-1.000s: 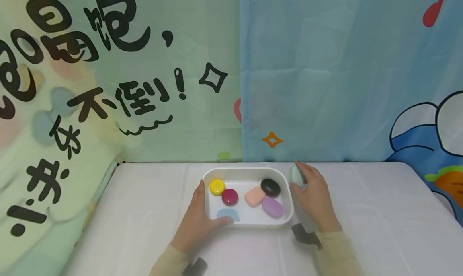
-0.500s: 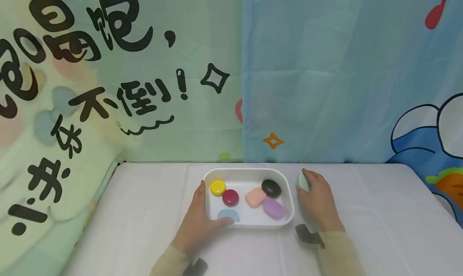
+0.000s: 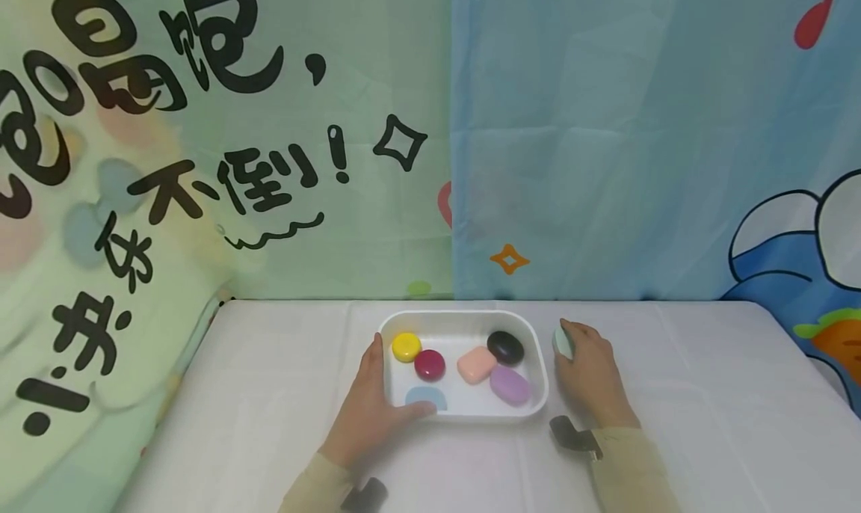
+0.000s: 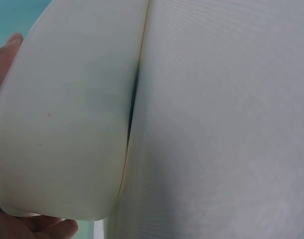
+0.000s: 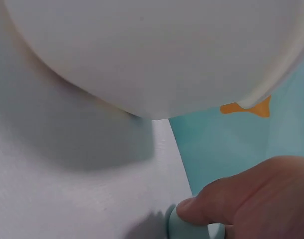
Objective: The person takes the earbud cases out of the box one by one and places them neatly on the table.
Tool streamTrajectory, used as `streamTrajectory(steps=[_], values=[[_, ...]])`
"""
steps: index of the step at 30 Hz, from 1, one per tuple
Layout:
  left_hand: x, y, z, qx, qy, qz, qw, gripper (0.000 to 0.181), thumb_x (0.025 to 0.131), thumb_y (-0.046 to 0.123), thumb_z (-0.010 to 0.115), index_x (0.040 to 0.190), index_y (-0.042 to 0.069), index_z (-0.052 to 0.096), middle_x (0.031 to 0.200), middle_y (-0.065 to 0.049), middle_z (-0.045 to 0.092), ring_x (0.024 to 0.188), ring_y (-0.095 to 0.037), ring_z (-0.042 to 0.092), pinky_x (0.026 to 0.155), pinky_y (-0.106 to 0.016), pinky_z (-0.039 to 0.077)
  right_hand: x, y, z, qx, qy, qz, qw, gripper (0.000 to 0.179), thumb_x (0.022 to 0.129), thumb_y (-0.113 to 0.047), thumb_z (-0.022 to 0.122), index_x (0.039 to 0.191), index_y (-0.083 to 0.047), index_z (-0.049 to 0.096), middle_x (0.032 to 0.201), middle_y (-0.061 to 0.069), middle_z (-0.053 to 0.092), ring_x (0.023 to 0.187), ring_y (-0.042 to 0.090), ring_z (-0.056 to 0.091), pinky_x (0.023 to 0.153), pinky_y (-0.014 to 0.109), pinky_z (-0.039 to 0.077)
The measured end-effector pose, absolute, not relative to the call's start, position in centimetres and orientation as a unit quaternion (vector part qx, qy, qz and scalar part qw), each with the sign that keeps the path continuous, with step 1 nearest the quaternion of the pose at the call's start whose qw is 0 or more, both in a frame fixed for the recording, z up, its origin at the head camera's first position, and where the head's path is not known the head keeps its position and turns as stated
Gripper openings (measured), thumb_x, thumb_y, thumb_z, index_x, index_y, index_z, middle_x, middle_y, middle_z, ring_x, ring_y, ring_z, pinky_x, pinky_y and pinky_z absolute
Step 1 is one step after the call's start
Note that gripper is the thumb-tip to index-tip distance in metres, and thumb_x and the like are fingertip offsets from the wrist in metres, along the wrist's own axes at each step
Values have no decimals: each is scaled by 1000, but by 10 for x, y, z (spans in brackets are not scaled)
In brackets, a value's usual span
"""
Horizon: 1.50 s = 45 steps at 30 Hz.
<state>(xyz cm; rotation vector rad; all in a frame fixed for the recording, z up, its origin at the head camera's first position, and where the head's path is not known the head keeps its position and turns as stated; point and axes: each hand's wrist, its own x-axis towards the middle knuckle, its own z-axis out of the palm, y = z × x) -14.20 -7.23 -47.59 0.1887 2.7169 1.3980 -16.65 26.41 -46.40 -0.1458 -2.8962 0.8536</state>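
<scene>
My left hand (image 3: 370, 404) grips the left end of a white tray (image 3: 464, 416), fingers along its side and thumb over the front rim. Smooth pebble-like pieces lie in the tray: yellow (image 3: 406, 347), dark red (image 3: 429, 365), pink (image 3: 476, 365), black (image 3: 505, 348), purple (image 3: 510, 385) and, partly behind the thumb, light blue (image 3: 425, 398). Just right of the tray, my right hand (image 3: 592, 371) pinches a pale mint piece (image 3: 563, 342). Close to the table, this piece (image 5: 187, 228) has the thumb pressed on it in the right wrist view.
A white cloth (image 3: 713, 393) covers the table. Behind its far edge hangs a printed curtain (image 3: 605, 139), pale green on the left and blue on the right. Dark straps (image 3: 575, 434) show near both wrists.
My right hand has shifted a little to the right and nearer to me, away from the tray's rim, with the mint piece in its fingers. The left hand and tray stay put.
</scene>
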Motion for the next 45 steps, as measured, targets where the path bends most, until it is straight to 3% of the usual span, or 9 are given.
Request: streamTrajectory(steps=[13, 21, 25, 32, 45], values=[[-141, -72, -472, 59, 889, 453, 46, 127, 71, 62, 82, 163, 14, 8, 165, -7, 23, 146, -31, 33, 116, -52, 33, -168, 265, -469, -70, -951, 297, 53, 60, 93, -10, 53, 148, 8, 39, 147, 37, 35, 134, 56, 31, 112, 66, 26], [-140, -71, -469, 56, 890, 450, 49, 125, 72, 62, 81, 163, 16, 9, 165, -5, 24, 146, -29, 34, 115, -51, 35, -164, 261, -450, -29, -941, 309, 135, 55, 93, -10, 63, 142, 8, 46, 141, 38, 41, 128, 59, 34, 105, 68, 31], [-142, -72, -471, 56, 889, 451, 48, 125, 72, 62, 82, 163, 16, 9, 165, -5, 24, 145, -30, 34, 115, -52, 35, -159, 252, -432, 2, -937, 316, 151, 53, 92, -8, 66, 140, 9, 49, 140, 35, 45, 128, 57, 37, 106, 66, 31], [-142, -71, -473, 56, 888, 454, 51, 127, 71, 63, 82, 163, 15, 9, 165, -6, 22, 147, -30, 32, 115, -52, 33, -148, 233, -413, 41, -937, 324, 120, 53, 92, -8, 67, 141, 5, 51, 143, 31, 46, 132, 53, 37, 109, 64, 30], [-139, -70, -468, 54, 885, 460, 53, 124, 73, 59, 82, 163, 14, 10, 165, -6, 22, 147, -29, 31, 116, -52, 32, -139, 208, -402, 158, -946, 283, 25, 45, 88, -3, 69, 133, -1, 63, 131, 17, 61, 125, 40, 51, 106, 57, 42]])
